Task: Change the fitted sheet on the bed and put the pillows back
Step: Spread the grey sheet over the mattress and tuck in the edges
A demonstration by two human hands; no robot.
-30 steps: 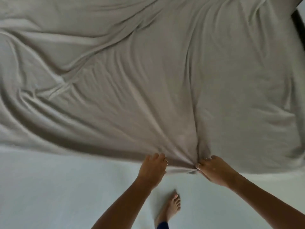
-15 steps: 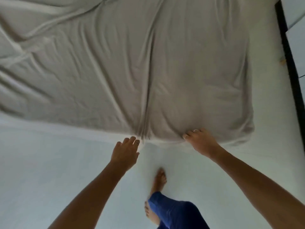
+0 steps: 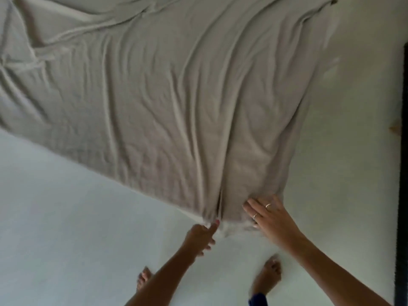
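Note:
A crumpled grey-beige fitted sheet lies spread over a white surface, with one near corner pointing toward me. My left hand is at the sheet's near hem. Its thumb lies on the bunched edge and its fingers curl beneath, pinching the fabric, though motion blurs the hand. My right hand, with rings on it, lies flat on the sheet's near right corner with its fingers straight. A long fold runs up the sheet from between my hands. No pillows are in view.
My bare feet stand on the white surface just behind my hands. A dark vertical strip borders the right edge, with a small wooden piece beside it. White surface shows to the left and right of the sheet.
My view has swung, so the sheet now lies diagonally. My left hand has reached the hem. My right hand has gone from gripping the edge to lying flat on the corner. I have stepped sideways.

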